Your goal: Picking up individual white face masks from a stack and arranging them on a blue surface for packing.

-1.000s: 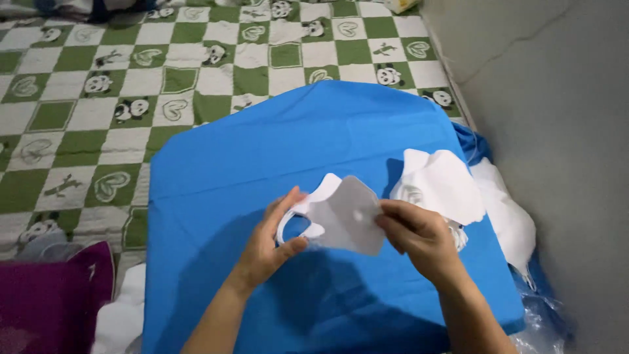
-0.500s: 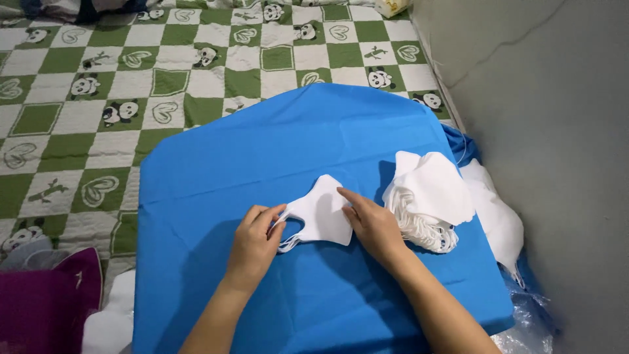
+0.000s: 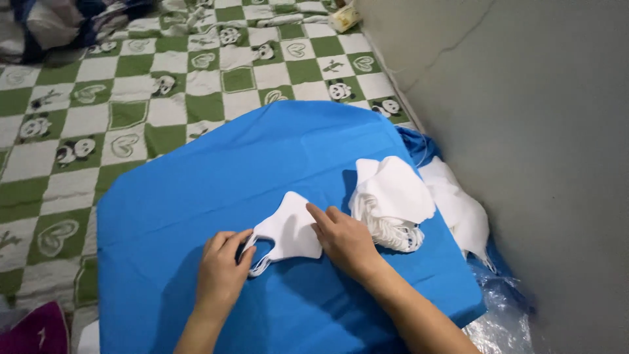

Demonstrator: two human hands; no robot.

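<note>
Folded white face mask (image 3: 288,229) lying flat on the blue cloth (image 3: 196,196), a bit below the middle of the frame. Left hand (image 3: 221,272) at the mask's lower-left end, fingers curled in and pinching the ear loops there. Right hand (image 3: 344,239) spread flat, palm down, index finger stretched along the mask's right edge, pressing rather than gripping.

Looks like a flatten-and-fold step. Best bet, going by this: keep that right palm pinned so the mask can't slide on the slick cloth, tug the loops gently with the left so they lie straight and don't bunch under the fold. No yanking, thin elastic.

Stack of finished white masks (image 3: 393,196) just right of the right hand, loops hanging off the near side. More loose white fabric (image 3: 458,210) past it toward the grey wall (image 3: 524,131). Green and white checked mat (image 3: 164,85) across the upper left. Worth lining up edges to match that stack.
</note>
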